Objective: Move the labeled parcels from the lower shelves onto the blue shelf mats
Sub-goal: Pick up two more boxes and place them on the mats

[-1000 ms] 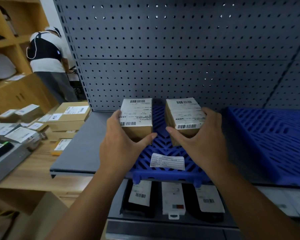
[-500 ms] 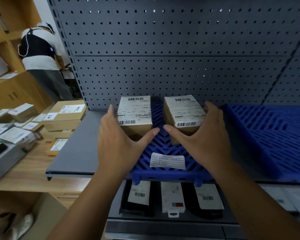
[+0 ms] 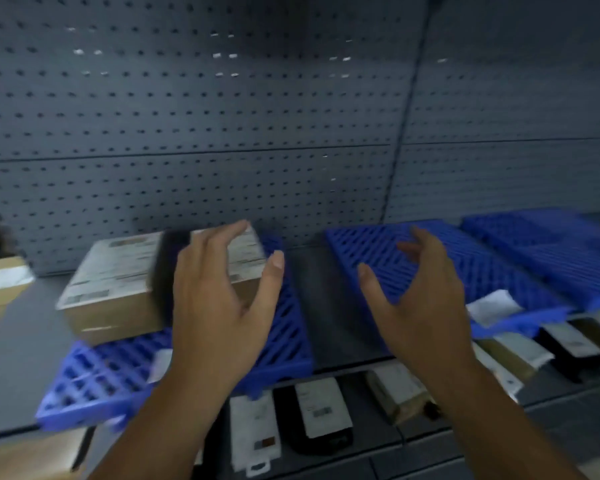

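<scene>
Now off the two boxes (image 3: pixel 160 275) left of them, both hands (image 3: pixel 219 306) spread empty, right hand (image 3: pixel 420 306) over next blue mat (image 3: pixel 492 271).

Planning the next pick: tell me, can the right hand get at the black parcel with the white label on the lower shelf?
Probably yes. The right hand is open and empty, and the black parcel lies uncovered at the shelf front.

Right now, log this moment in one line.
left hand open | right hand open | two boxes on left blue mat | middle mat bare
</scene>
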`<state>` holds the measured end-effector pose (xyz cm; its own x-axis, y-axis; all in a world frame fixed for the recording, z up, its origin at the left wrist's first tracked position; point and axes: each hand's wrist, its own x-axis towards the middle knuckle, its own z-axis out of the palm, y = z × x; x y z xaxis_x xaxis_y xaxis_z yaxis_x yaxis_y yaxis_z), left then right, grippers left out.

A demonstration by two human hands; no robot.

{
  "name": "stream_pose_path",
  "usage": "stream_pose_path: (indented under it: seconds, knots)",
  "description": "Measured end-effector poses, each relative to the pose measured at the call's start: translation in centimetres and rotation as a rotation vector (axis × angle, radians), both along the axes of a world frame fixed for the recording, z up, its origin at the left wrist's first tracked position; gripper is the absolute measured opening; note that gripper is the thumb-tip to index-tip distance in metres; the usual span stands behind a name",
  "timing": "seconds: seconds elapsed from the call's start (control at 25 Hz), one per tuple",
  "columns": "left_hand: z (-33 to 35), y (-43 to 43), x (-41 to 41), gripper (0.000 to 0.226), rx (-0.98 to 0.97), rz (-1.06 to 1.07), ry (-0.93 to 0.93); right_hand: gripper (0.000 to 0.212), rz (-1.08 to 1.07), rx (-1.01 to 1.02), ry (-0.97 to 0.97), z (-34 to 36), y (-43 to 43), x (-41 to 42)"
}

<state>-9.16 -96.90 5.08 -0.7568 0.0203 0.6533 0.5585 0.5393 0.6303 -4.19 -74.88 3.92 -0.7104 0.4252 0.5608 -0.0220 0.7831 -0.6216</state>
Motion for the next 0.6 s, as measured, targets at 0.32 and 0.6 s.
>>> stream_pose_path:
  seconds: [0.32, 0.6]
  knots:
    - [-0.3, 28.2, 9.0, 0.063, -0.058, -0.435, -0.061, 0.046, -0.414, 0.171, -0.010, 1.1, 23.4, 14.8]
    - [-1.8, 50.2, 17.1, 0.058, -0.074, -0.794, -0.037, 0.042, -0.743, 0.185, -0.125, -0.2, 40.1, 28.1]
